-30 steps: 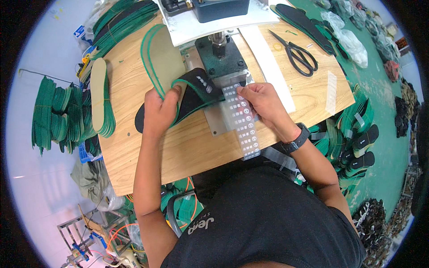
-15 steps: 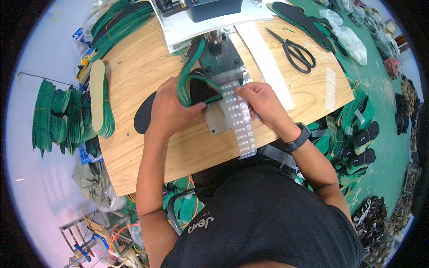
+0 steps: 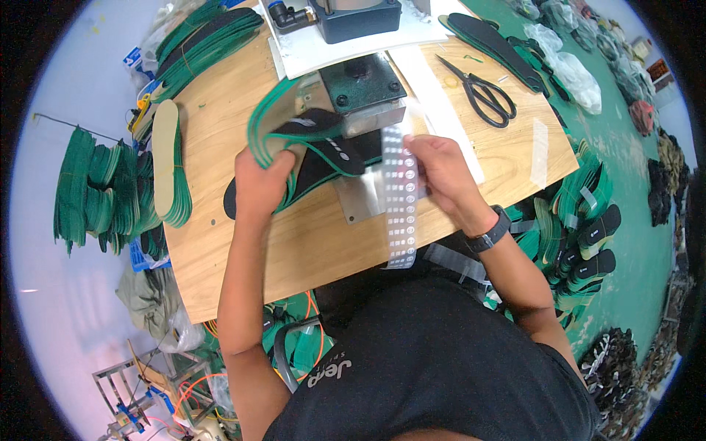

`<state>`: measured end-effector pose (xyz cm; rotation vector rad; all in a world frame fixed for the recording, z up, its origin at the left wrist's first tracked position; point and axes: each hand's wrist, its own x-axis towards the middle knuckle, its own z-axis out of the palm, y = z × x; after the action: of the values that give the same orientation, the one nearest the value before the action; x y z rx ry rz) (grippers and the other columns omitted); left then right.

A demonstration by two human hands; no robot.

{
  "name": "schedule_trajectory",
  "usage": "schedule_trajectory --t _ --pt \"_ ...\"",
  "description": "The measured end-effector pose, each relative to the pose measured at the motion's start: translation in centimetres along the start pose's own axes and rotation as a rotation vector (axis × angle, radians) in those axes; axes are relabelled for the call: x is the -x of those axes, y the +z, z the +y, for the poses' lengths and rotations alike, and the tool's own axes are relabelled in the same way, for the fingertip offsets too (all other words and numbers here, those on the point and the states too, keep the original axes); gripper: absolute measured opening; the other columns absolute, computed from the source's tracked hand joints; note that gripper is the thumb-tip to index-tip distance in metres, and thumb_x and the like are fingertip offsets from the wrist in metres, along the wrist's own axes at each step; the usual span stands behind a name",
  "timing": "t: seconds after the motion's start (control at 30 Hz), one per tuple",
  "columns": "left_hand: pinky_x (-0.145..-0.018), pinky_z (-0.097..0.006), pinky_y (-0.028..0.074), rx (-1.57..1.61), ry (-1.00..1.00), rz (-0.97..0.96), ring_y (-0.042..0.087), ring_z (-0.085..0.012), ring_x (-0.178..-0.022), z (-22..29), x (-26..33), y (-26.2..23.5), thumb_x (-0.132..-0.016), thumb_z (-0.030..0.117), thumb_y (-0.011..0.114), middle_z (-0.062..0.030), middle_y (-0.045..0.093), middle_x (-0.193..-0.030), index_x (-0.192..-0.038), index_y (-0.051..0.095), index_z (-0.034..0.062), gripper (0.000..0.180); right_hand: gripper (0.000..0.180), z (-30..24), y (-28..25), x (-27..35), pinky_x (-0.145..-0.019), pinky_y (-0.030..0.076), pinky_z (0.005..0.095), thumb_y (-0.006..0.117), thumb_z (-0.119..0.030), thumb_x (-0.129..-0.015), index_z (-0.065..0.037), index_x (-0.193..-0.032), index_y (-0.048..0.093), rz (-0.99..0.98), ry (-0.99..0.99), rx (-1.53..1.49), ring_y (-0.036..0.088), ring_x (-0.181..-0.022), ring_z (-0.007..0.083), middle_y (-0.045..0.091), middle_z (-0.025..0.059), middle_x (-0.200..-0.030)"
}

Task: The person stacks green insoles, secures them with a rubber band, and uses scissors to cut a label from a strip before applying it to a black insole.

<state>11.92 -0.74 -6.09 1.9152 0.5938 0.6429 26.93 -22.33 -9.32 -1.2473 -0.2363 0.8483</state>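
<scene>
- My left hand [image 3: 259,180] has its fingers clamped on a fanned stack of green-edged insoles [image 3: 294,140], held at the left side of the small press [image 3: 364,92] on the wooden counter [image 3: 294,242].
- One black insole [image 3: 323,143] lies on top of the fan, its end pushed toward the press head.
- My right hand [image 3: 441,173] pinches the clear sticker strip [image 3: 401,198]; the fingers are closed on its upper part, and the strip hangs down over the counter edge.
- Progress, my judgement: many stickers remain on the strip and the stack in hand is thick, so most work is left.
- I cannot tell whether the top insole already carries a sticker.
- Containers: none in use; a finished-looking pile of insoles [image 3: 173,173] sits on the counter's left, scissors [image 3: 482,92] to the right.
</scene>
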Motion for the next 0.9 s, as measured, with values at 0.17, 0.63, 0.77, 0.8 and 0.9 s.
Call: schedule_trajectory --t 0.17,0.63,0.77,0.8,0.9 --pt "-0.064 -0.026 0.045 0.204 -0.008 0.137 0.053 -0.0090 -0.069 -1.6 -0.3 -0.9 -0.080 0.007 0.057 0.0001 0.060 -0.079 -0.089 0.063 -0.0025 0.014 0.029 0.1 1.0 -0.6 -0.041 0.045 0.0215 0.059 -0.022 -0.095 0.000 -0.077 0.064 -0.102 0.093 0.227 0.054 -0.046 0.0088 0.062 0.0037 -0.062" --pt "-0.063 -0.026 0.043 0.205 -0.015 0.086 0.051 -0.0081 -0.070 -2.1 -0.3 -1.1 -0.079 0.009 0.060 0.0014 0.059 -0.078 -0.089 0.061 -0.0020 0.015 0.028 0.1 1.1 -0.6 -0.038 0.041 0.0202 0.064 -0.021 -0.092 -0.001 -0.072 0.063 -0.056 0.096 0.259 0.052 -0.043 0.0076 0.061 0.0032 -0.059" --pt "-0.063 -0.026 0.043 0.136 -0.009 0.104 0.052 -0.0080 -0.070 -1.3 -0.2 -0.9 -0.079 0.010 0.061 0.0011 0.060 -0.078 -0.088 0.062 -0.0020 0.015 0.027 0.3 1.0 -0.8 -0.038 0.038 0.0197 0.064 -0.020 -0.092 -0.002 -0.072 0.063 -0.038 0.064 0.299 0.051 -0.042 0.0069 0.061 0.0030 -0.058" --pt "-0.063 -0.026 0.044 0.100 -0.014 0.104 0.052 -0.0079 -0.070 -1.3 -0.2 -0.9 -0.078 0.010 0.061 0.0009 0.060 -0.078 -0.088 0.062 -0.0020 0.015 0.027 0.3 1.1 -0.7 -0.038 0.038 0.0198 0.064 -0.020 -0.092 -0.002 -0.072 0.063 -0.032 0.071 0.294 0.051 -0.041 0.0068 0.060 0.0029 -0.057" --pt "-0.064 -0.026 0.044 0.112 -0.028 0.101 0.053 -0.0080 -0.071 -1.7 -0.3 -0.8 -0.078 0.010 0.061 0.0001 0.061 -0.078 -0.088 0.063 -0.0021 0.016 0.028 0.1 1.3 -0.5 -0.038 0.038 0.0198 0.064 -0.020 -0.092 -0.002 -0.071 0.063 -0.022 0.085 0.283 0.051 -0.041 0.0067 0.060 0.0026 -0.057"
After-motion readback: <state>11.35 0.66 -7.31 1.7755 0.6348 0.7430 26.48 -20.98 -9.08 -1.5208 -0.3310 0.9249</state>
